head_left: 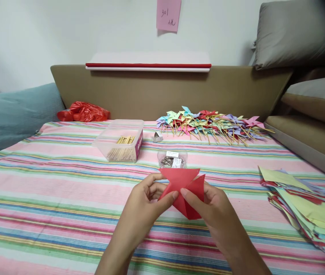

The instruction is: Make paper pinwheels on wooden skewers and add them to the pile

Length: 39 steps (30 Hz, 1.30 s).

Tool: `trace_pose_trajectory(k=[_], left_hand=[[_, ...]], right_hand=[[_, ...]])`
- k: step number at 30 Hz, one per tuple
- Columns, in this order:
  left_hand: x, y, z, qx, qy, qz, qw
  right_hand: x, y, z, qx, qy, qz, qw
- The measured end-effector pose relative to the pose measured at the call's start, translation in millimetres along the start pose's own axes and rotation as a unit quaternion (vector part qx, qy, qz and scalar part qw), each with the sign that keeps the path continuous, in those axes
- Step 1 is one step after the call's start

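Observation:
Both hands grip a red paper sheet (pixel 181 179) with cut, pointed corners, raised above the striped cloth. My left hand (pixel 148 202) is closed on its left side, thumb on the front face and fingers behind. My right hand (pixel 211 206) pinches the right side, its thumb near the middle of the paper. Small holes show near two upper corners. Just beyond the paper stands a clear round container (pixel 172 158) of small metal pieces with white labels in it. The fingers behind the paper are partly hidden.
A clear plastic box (pixel 102 143) holds many wooden sticks. Behind it lies a red plastic bag (pixel 89 112). Finished paper pinwheels (pixel 208 124) are heaped at the back right. Stacked coloured paper (pixel 308 206) lies at right, below cushions (pixel 317 88). A small metallic object (pixel 157 136) sits near the box.

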<state>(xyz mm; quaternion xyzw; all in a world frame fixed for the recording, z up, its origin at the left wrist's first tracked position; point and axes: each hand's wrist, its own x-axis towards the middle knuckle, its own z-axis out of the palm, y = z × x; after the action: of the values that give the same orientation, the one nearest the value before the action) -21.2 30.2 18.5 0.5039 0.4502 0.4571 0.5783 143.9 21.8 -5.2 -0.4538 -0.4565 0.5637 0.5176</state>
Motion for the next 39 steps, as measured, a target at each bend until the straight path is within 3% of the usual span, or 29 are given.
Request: trace_pose_trajectory(k=[4, 9, 16, 24, 35, 39], left_hand=[[2, -5, 2, -0.073, 0.045, 0.004, 0.996], [0, -11, 15, -0.133, 0.025, -0.01, 0.991], [0, -20, 38, -0.207, 0.098, -0.001, 0.973], [-3, -16, 41, -0.208, 0.151, 0.01, 0.966], [-2, -18, 35, -0.202, 0.149, 0.016, 0.968], [1, -16, 29, -0.247, 0.178, 0.027, 0.952]], right_hand=[[1, 4, 16, 0.132, 0.094, -0.001, 0.987], [3, 9, 31, 0.2, 0.154, -0.045, 0.967], [-2, 15, 46, 0.194, 0.178, -0.068, 0.962], [-5, 13, 50, 0.194, 0.169, -0.048, 0.965], [-3, 10, 45, 0.175, 0.136, -0.025, 0.975], [-4, 12, 40, 0.127, 0.16, -0.11, 0.973]])
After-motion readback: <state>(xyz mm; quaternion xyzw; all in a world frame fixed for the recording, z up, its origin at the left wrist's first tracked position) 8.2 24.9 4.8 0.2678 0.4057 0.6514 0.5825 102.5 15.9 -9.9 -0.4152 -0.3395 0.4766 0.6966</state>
